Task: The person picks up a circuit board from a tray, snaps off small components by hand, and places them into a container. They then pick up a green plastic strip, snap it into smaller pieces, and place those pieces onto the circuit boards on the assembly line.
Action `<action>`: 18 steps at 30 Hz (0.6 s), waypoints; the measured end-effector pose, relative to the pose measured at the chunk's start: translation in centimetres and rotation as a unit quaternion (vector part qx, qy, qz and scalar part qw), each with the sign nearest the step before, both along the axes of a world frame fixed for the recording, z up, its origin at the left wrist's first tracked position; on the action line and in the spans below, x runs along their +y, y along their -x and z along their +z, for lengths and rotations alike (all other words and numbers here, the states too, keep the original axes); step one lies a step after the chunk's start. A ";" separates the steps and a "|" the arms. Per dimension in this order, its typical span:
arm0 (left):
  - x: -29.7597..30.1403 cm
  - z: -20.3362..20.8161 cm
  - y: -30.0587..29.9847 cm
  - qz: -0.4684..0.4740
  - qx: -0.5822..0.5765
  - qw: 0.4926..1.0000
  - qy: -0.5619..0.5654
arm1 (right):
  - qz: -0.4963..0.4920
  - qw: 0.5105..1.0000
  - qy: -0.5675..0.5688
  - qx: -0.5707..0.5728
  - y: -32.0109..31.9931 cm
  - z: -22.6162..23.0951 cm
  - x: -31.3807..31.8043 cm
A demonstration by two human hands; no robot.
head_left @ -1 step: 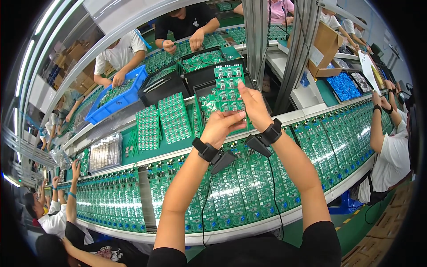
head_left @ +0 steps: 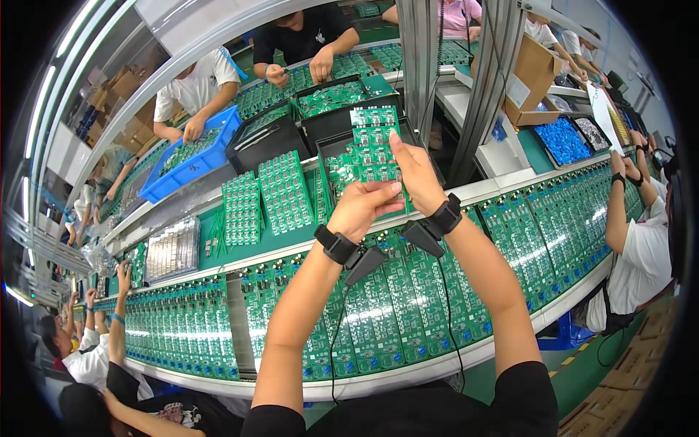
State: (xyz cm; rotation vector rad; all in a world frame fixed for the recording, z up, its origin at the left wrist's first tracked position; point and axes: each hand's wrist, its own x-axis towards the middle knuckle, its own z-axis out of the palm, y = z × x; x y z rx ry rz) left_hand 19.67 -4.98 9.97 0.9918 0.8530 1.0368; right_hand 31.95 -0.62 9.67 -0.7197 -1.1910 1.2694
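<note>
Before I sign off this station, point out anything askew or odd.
Green strips lie loosely at mixed angles left of the two panels, looking untidy beside their straight edges. The held board shows no obvious damage, though partly covered.

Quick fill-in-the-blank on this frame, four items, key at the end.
1. The left hand and right hand hold a board coloured ____.
2. The wearer's wrists with black bands number ____.
3. Seen from the wearer, the blue bin stands to the ____ of the carton.
4. The co-worker reaching into that bin wears a shirt coloured ____.

Missing words: green; two; left; white.
</note>
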 end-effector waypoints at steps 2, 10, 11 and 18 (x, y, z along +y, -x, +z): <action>0.2 -0.9 0.3 -0.028 -0.080 0.994 0.064 | 0.043 0.995 0.063 0.061 0.3 0.2 -0.3; 0.7 -3.2 0.7 -0.020 -0.094 0.993 0.072 | -0.013 0.997 0.008 -0.075 0.2 -1.1 0.3; 0.7 -3.1 0.7 -0.020 -0.094 0.993 0.072 | -0.013 0.997 0.008 -0.075 0.2 -1.5 0.5; 0.0 -2.1 0.1 0.153 0.032 0.983 -0.093 | -0.156 0.942 -0.034 -0.295 -0.7 -1.7 0.8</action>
